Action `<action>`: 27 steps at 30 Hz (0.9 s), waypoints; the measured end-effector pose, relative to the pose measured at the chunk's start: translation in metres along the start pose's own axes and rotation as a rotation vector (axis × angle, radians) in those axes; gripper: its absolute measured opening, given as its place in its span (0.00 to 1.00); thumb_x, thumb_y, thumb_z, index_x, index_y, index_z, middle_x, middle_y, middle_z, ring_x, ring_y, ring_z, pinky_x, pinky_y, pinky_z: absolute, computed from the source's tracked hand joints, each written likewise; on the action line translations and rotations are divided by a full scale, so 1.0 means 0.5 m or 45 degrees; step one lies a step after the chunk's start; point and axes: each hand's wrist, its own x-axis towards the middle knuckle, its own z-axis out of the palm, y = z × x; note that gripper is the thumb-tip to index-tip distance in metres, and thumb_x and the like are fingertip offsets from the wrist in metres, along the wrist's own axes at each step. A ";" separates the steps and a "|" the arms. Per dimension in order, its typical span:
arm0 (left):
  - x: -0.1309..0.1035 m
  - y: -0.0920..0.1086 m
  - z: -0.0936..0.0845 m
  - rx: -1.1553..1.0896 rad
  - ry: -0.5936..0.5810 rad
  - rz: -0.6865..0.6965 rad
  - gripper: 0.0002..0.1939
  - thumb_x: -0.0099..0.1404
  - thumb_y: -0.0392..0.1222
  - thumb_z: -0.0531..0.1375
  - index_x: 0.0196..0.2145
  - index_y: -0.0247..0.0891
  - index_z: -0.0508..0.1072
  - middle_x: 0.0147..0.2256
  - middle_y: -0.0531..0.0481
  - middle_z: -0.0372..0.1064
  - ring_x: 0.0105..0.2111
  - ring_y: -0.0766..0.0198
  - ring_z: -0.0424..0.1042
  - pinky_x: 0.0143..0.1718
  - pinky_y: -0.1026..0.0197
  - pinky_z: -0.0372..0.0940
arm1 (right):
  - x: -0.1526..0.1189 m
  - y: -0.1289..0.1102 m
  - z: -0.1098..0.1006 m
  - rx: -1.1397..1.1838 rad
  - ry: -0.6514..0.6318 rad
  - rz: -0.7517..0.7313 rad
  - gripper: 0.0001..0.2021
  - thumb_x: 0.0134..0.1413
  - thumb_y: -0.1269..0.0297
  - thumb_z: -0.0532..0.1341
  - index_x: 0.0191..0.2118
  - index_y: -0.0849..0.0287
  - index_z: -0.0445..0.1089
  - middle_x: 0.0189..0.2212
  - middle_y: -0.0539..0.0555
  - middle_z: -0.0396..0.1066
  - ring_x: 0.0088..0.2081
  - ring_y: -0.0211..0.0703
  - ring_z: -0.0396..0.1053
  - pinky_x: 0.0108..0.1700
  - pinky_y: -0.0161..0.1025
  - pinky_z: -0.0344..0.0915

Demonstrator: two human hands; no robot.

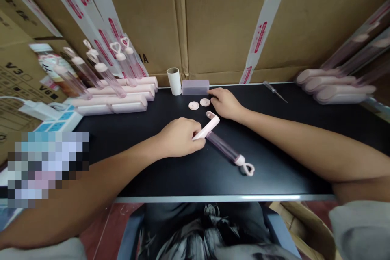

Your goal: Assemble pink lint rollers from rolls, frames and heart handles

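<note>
In the head view my left hand [183, 136] is closed around a pale pink curved plastic part [210, 125], its fingers wrapped over the near end. A translucent pink tube [224, 147] with a heart-shaped loop [248, 168] on its cap extends from beneath that part toward the lower right. My right hand [227, 103] reaches to the back of the table, its fingers apart. One fingertip meets the right end of a translucent pink rectangular box [195, 88]. Two small pink discs [193, 106] lie just left of my right thumb.
A white cardboard tube [174, 82] stands beside the box. Pink pieces with upright heart-topped tubes [122, 101] are grouped at left; similar ones [344, 89] sit at right. A screwdriver [275, 91] lies back right. Cardboard [213, 28] walls the black table [170, 178]. A power strip [59, 120] is at left.
</note>
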 end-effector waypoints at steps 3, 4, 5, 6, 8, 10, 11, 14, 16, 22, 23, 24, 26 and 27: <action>0.002 -0.023 -0.008 -0.035 0.272 0.093 0.11 0.65 0.41 0.62 0.25 0.41 0.68 0.27 0.52 0.72 0.27 0.63 0.70 0.32 0.58 0.62 | -0.007 -0.018 -0.011 0.351 0.316 0.012 0.17 0.67 0.65 0.56 0.52 0.58 0.81 0.53 0.62 0.82 0.56 0.58 0.78 0.64 0.56 0.71; 0.002 -0.032 -0.013 -0.017 0.395 0.127 0.12 0.66 0.41 0.62 0.25 0.41 0.68 0.27 0.52 0.71 0.28 0.63 0.69 0.32 0.58 0.62 | -0.010 -0.025 -0.016 0.515 0.369 -0.010 0.15 0.68 0.60 0.58 0.49 0.57 0.81 0.49 0.60 0.83 0.51 0.54 0.79 0.60 0.54 0.74; 0.004 -0.041 -0.017 0.014 0.515 0.154 0.12 0.67 0.42 0.62 0.26 0.41 0.68 0.27 0.52 0.70 0.28 0.63 0.69 0.33 0.58 0.62 | -0.013 -0.032 -0.020 0.696 0.368 -0.022 0.14 0.68 0.54 0.60 0.47 0.56 0.80 0.45 0.58 0.83 0.45 0.51 0.80 0.54 0.51 0.76; 0.005 -0.050 -0.021 0.045 0.626 0.169 0.13 0.68 0.43 0.61 0.26 0.41 0.67 0.28 0.52 0.69 0.28 0.63 0.69 0.33 0.58 0.63 | -0.016 -0.039 -0.023 0.884 0.306 -0.018 0.17 0.68 0.48 0.62 0.46 0.55 0.79 0.41 0.57 0.83 0.40 0.48 0.79 0.48 0.48 0.77; 0.009 -0.067 -0.028 0.080 0.796 0.167 0.14 0.69 0.44 0.62 0.27 0.41 0.66 0.28 0.52 0.67 0.29 0.63 0.68 0.33 0.58 0.62 | -0.021 -0.051 -0.029 1.199 0.049 0.012 0.27 0.63 0.34 0.64 0.46 0.56 0.77 0.36 0.55 0.81 0.31 0.44 0.76 0.34 0.42 0.74; 0.012 -0.077 -0.031 0.080 0.873 0.143 0.15 0.69 0.44 0.63 0.26 0.41 0.65 0.28 0.52 0.65 0.29 0.64 0.67 0.32 0.58 0.62 | -0.027 -0.060 -0.032 1.314 -0.232 0.008 0.33 0.59 0.28 0.66 0.46 0.58 0.77 0.33 0.55 0.80 0.25 0.40 0.72 0.25 0.37 0.67; 0.013 -0.080 -0.033 0.068 0.880 0.132 0.15 0.68 0.44 0.64 0.26 0.41 0.65 0.29 0.52 0.65 0.28 0.64 0.66 0.32 0.58 0.62 | -0.030 -0.064 -0.032 1.295 -0.328 -0.018 0.33 0.57 0.28 0.67 0.45 0.59 0.77 0.32 0.54 0.79 0.23 0.38 0.69 0.23 0.36 0.63; 0.014 -0.076 -0.039 -0.108 0.822 0.100 0.16 0.67 0.46 0.66 0.27 0.41 0.66 0.29 0.52 0.66 0.28 0.64 0.67 0.31 0.57 0.64 | -0.038 -0.069 -0.029 1.146 -0.378 -0.161 0.27 0.55 0.37 0.74 0.41 0.60 0.75 0.27 0.48 0.71 0.23 0.33 0.60 0.26 0.34 0.59; 0.012 -0.066 -0.045 -0.472 0.726 0.045 0.14 0.68 0.51 0.66 0.33 0.42 0.67 0.29 0.53 0.68 0.27 0.63 0.72 0.30 0.57 0.69 | -0.042 -0.070 -0.026 1.059 -0.318 -0.279 0.24 0.54 0.43 0.76 0.34 0.58 0.70 0.25 0.44 0.63 0.25 0.33 0.57 0.29 0.34 0.58; -0.010 -0.032 -0.047 -1.408 -0.051 -0.162 0.22 0.75 0.60 0.63 0.56 0.45 0.68 0.39 0.47 0.80 0.35 0.53 0.85 0.35 0.52 0.80 | -0.052 -0.070 -0.037 0.684 -0.300 -0.764 0.17 0.62 0.58 0.69 0.28 0.56 0.64 0.21 0.44 0.63 0.22 0.31 0.58 0.28 0.32 0.56; -0.014 -0.029 -0.042 -1.434 -0.169 -0.159 0.25 0.74 0.62 0.65 0.58 0.44 0.68 0.40 0.45 0.81 0.37 0.52 0.86 0.37 0.52 0.81 | -0.053 -0.069 -0.038 0.643 -0.308 -0.826 0.14 0.62 0.60 0.68 0.29 0.57 0.66 0.22 0.44 0.65 0.22 0.31 0.59 0.28 0.31 0.58; -0.017 -0.028 -0.038 -1.447 -0.256 -0.156 0.28 0.73 0.63 0.65 0.58 0.42 0.69 0.40 0.44 0.81 0.38 0.52 0.86 0.38 0.52 0.81 | -0.052 -0.067 -0.039 0.611 -0.301 -0.878 0.12 0.62 0.61 0.67 0.30 0.57 0.68 0.22 0.44 0.66 0.22 0.31 0.61 0.29 0.30 0.58; -0.021 -0.026 -0.029 -1.485 -0.324 -0.149 0.31 0.72 0.65 0.66 0.58 0.38 0.69 0.40 0.43 0.81 0.39 0.52 0.87 0.40 0.52 0.80 | -0.050 -0.063 -0.036 0.566 -0.256 -0.947 0.11 0.61 0.62 0.66 0.29 0.58 0.67 0.22 0.44 0.67 0.23 0.30 0.62 0.29 0.29 0.59; -0.022 -0.026 -0.025 -1.524 -0.319 -0.140 0.31 0.73 0.64 0.66 0.58 0.37 0.69 0.39 0.43 0.81 0.39 0.52 0.87 0.41 0.52 0.80 | -0.048 -0.062 -0.034 0.553 -0.230 -0.965 0.13 0.61 0.62 0.66 0.28 0.58 0.65 0.22 0.44 0.66 0.23 0.30 0.62 0.28 0.29 0.58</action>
